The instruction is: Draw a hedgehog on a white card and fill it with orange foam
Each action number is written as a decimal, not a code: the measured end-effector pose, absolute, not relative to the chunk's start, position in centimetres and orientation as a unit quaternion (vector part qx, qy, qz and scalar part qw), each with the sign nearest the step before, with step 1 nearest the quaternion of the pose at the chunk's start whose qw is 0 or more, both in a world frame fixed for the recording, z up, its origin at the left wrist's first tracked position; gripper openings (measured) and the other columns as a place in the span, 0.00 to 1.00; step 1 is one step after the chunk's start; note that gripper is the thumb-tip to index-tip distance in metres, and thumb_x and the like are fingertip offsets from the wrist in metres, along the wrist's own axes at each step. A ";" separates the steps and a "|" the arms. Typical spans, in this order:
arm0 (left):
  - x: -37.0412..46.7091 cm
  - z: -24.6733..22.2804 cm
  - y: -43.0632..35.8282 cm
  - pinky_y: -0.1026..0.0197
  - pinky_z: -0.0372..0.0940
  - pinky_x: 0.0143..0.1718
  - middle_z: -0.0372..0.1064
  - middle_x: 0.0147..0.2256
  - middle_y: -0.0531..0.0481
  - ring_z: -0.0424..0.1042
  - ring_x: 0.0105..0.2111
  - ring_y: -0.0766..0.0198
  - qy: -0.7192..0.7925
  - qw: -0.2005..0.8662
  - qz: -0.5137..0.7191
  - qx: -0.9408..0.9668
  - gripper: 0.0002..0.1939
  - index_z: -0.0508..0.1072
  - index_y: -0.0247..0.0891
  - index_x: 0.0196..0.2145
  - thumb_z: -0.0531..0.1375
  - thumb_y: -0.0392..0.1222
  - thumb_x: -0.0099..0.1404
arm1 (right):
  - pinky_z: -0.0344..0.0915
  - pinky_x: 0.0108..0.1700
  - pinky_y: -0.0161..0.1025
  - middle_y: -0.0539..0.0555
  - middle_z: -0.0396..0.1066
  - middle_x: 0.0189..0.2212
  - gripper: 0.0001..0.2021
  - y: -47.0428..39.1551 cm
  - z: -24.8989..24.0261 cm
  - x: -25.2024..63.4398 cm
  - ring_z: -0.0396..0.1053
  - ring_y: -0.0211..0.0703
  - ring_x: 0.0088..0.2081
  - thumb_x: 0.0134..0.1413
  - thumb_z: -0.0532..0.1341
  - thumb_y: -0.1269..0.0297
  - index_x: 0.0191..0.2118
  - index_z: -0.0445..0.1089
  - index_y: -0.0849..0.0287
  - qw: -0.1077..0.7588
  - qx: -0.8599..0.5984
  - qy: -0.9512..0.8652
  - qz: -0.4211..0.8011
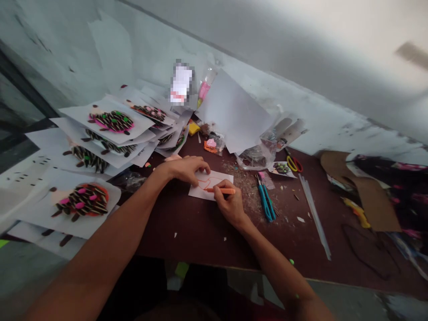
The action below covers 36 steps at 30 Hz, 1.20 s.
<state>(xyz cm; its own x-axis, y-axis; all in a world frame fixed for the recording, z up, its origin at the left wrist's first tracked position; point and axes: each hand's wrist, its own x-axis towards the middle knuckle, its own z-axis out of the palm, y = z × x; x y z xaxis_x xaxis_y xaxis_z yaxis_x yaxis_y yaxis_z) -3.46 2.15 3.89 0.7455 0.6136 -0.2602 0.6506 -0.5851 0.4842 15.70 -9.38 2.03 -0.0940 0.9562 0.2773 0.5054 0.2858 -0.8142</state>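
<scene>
A small white paper [221, 178] lies on the dark red table [187, 232], with an orange outline drawn on it. My right hand [230, 203] is closed around an orange marker [228, 191], whose tip is at the drawn line. Over the paper's left edge rests my left hand [189, 169], its fingers bent and apart, touching the sheet and gripping nothing visible. Just right of my right hand are teal-handled scissors [266, 203].
Stacked sheets with hedgehog pictures [112, 121] cover the left side. A large white sheet [234, 111] and plastic bags [256, 156] are at the back. Clear sticks [314, 216], red and yellow scissors [294, 164] and brown cardboard [376, 203] lie to the right.
</scene>
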 end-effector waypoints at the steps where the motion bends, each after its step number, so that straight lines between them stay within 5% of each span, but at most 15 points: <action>1: -3.5 3.9 2.2 0.56 0.59 0.50 0.68 0.50 0.48 0.68 0.48 0.54 0.353 0.286 -0.031 0.890 0.31 0.71 0.45 0.55 0.63 0.45 0.51 | 0.55 0.24 0.32 0.47 0.65 0.20 0.11 -9.3 2.1 15.8 0.59 0.34 0.20 0.59 0.57 0.61 0.25 0.65 0.56 0.422 -0.537 -0.678 0.273; 36: -3.3 4.4 1.9 0.55 0.58 0.51 0.68 0.50 0.49 0.67 0.49 0.53 0.364 0.280 -0.050 0.887 0.32 0.70 0.47 0.55 0.67 0.48 0.50 | 0.57 0.23 0.31 0.46 0.67 0.19 0.11 -10.7 1.6 16.2 0.60 0.33 0.19 0.58 0.57 0.64 0.25 0.63 0.56 0.413 -0.514 -0.717 0.228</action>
